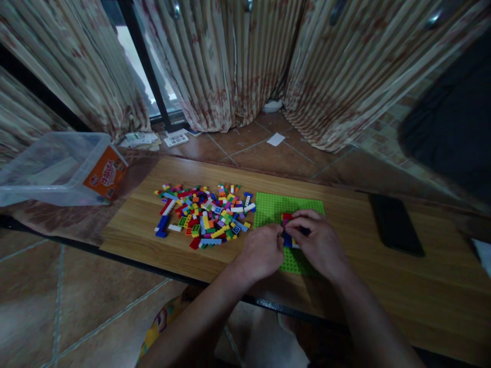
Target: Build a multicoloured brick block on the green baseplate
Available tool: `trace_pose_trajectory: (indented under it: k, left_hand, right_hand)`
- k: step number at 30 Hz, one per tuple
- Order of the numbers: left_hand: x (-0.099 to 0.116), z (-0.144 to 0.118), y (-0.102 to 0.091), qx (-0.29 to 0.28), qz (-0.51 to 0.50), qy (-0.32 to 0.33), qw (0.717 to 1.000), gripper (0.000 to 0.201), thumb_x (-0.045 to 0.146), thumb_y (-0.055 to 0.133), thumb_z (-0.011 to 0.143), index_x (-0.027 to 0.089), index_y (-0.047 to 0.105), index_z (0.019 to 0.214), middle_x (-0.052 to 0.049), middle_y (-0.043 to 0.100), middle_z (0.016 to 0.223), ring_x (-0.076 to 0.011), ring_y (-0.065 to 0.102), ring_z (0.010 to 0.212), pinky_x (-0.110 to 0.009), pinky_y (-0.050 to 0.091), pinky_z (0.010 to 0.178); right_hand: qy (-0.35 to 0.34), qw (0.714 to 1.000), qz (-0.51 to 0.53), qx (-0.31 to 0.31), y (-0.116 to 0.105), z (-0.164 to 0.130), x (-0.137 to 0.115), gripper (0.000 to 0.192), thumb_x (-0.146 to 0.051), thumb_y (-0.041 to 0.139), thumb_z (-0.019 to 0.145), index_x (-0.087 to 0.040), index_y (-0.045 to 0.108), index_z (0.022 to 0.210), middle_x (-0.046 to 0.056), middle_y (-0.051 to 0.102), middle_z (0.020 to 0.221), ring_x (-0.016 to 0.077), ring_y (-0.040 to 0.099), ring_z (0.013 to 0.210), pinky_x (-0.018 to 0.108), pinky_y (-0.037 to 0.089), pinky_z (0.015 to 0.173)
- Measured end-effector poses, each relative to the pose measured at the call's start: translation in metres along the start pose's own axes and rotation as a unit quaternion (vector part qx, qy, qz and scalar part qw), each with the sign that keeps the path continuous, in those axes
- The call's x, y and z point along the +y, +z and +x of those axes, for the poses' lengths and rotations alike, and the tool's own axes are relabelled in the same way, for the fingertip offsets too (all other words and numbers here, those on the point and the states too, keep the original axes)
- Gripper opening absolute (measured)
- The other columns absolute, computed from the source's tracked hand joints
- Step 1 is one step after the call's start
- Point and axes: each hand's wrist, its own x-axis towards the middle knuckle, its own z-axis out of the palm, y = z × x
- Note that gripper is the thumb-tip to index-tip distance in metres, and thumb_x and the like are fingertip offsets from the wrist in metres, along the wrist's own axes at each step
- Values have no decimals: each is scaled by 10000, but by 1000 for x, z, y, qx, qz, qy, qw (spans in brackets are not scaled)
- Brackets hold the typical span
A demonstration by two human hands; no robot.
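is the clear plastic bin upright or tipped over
Tipped: the clear plastic bin lies on its side left of the brick pile.

bright green baseplate; bricks are a mix of red, yellow, blue, green, white, orange; little stack looks red, blue, yellow; light wood-grain table; black phone; beige striped floral curtains; orange-labelled clear tub
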Motion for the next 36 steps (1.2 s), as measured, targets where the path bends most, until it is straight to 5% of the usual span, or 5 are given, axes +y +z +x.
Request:
trace_pose_trajectory:
  k: [10, 16, 23, 36]
  left_hand:
    - [0, -1, 1, 0, -7, -1, 1000, 316, 187, 425, 881, 163, 665, 1084, -97, 728, 1020, -240, 676, 948, -336, 503, 842]
    - [-2, 0, 5, 12, 15, 13, 1000, 290, 179, 417, 873, 176, 666, 1021, -81, 732, 930, -233, 685, 871, -330, 512, 773]
    - [0, -2, 6, 20, 54, 22, 998, 229, 163, 419, 869, 169, 641, 925, -77, 713, 880, -224, 677, 842, -318, 509, 759]
    - [0, 0, 12, 27, 84, 26, 996, 285, 189, 379, 919, 158, 629, 1053, -88, 720, 980, -221, 682, 897, -326, 519, 810]
  right_hand:
    - [35, 997, 72, 25, -8, 0, 7, 139, -338, 628, 811, -228, 713, 814, 54, 662, 1003, 216, 627, 955, 417, 455, 910]
    - [27, 998, 31, 44, 0, 0, 4, 108, -318, 661, 777, -216, 696, 770, 55, 632, 974, 218, 604, 947, 424, 443, 919]
    - [34, 999, 21, 36, 1, 2, 3, 62, -269, 667, 760, -215, 686, 737, 48, 618, 960, 216, 591, 935, 419, 442, 896]
    - [49, 997, 59, 16, -1, 6, 7, 43, -258, 688, 735, -223, 712, 741, 40, 616, 977, 201, 600, 941, 406, 431, 925]
